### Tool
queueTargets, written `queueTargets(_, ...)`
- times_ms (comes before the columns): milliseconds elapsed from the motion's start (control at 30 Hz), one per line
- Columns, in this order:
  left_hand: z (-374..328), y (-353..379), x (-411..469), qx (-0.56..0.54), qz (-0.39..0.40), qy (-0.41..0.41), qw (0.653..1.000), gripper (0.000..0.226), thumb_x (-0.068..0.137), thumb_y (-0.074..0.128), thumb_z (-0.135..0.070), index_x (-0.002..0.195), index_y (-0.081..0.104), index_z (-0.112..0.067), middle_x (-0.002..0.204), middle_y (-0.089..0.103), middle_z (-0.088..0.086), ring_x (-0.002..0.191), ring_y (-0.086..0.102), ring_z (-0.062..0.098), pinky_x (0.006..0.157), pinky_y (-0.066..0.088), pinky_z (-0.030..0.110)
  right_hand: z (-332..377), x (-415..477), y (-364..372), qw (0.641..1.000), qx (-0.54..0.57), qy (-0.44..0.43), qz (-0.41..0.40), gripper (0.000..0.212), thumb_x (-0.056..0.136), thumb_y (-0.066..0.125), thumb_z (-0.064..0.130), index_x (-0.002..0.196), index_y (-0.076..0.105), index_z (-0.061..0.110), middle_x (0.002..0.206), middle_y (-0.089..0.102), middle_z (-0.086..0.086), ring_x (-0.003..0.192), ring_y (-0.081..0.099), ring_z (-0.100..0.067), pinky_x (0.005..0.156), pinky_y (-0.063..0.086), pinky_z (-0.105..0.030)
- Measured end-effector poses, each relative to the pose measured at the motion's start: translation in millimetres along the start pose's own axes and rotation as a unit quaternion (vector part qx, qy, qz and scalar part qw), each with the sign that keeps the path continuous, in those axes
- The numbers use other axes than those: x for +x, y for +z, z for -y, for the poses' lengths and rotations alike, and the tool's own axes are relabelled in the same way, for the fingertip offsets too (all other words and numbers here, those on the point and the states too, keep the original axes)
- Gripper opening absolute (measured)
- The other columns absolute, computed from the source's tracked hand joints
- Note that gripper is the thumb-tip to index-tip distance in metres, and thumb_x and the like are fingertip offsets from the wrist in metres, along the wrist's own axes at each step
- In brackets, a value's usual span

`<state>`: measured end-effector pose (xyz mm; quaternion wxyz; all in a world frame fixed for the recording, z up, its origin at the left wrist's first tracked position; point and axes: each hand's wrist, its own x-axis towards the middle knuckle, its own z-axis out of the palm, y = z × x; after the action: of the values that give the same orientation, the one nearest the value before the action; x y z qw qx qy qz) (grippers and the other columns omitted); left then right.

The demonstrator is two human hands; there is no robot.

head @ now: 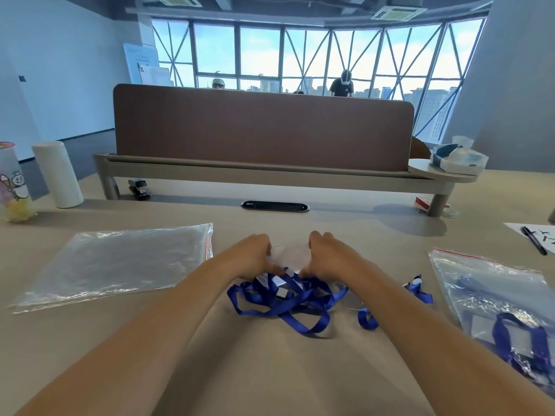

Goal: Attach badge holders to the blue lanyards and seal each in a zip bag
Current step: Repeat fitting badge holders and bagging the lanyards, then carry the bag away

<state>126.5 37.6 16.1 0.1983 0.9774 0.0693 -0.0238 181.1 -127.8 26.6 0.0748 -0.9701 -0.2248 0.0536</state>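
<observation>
A clear badge holder (289, 254) is held between my two hands above the table's middle. My left hand (250, 256) grips its left edge with curled fingers, and my right hand (329, 255) grips its right edge. Just below them lies a tangled heap of blue lanyards (282, 298) with small clips. One more blue lanyard piece (419, 291) lies to the right of the heap. A stack of empty zip bags (120, 259) with red seal strips lies flat at the left. At the right a zip bag (492, 298) holds a lanyard with its badge holder.
A brown divider panel (261, 127) on a raised shelf stands across the back. A white roll (57, 175), a printed cup (13, 181) and a stapler (138, 189) sit at the back left. A tissue box (459, 159) and a pen on paper (533, 240) are at the right.
</observation>
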Motion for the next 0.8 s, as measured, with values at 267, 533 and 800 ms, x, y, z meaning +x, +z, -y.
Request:
queueTargets(267,2.1,-11.3,-8.2,-0.169,-0.089,-0.037,0.981,0.003,0.099,0.049,-0.013,0.097,0.049,-0.011,0.09,0.07,0.003,0.066,0.058,0.013,0.058,0.039,0.026,-0.9,-5.2,-2.4,0.998,0.041,-0.034,0.025,0.032,0.092,0.062,0.041,0.093,0.071,0.01,0.089,0.07,-0.006,0.082,0.064,-0.021,0.075,0.051,-0.031)
queueTargets(533,4.6,-15.6,-22.1,-0.311,-0.219,-0.061,0.923,0.002,0.091,0.055,-0.012,0.091,0.056,-0.01,0.091,0.067,0.009,0.072,0.071,0.023,0.065,0.056,0.034,4.0,-9.3,3.8,0.995,0.02,-0.066,0.07,0.018,0.086,0.073,0.029,0.094,0.072,0.014,0.091,0.072,-0.004,0.086,0.067,-0.021,0.078,0.054,-0.031)
queueTargets(800,9.8,-21.0,-37.3,-0.348,-0.284,-0.043,0.892,0.008,0.093,0.052,-0.016,0.09,0.06,-0.015,0.086,0.069,0.005,0.076,0.069,0.021,0.07,0.057,0.036,21.2,-17.6,-32.3,0.993,0.039,-0.114,0.005,0.011,0.092,0.061,0.022,0.083,0.064,0.017,0.087,0.068,-0.001,0.074,0.058,-0.015,0.062,0.043,-0.025)
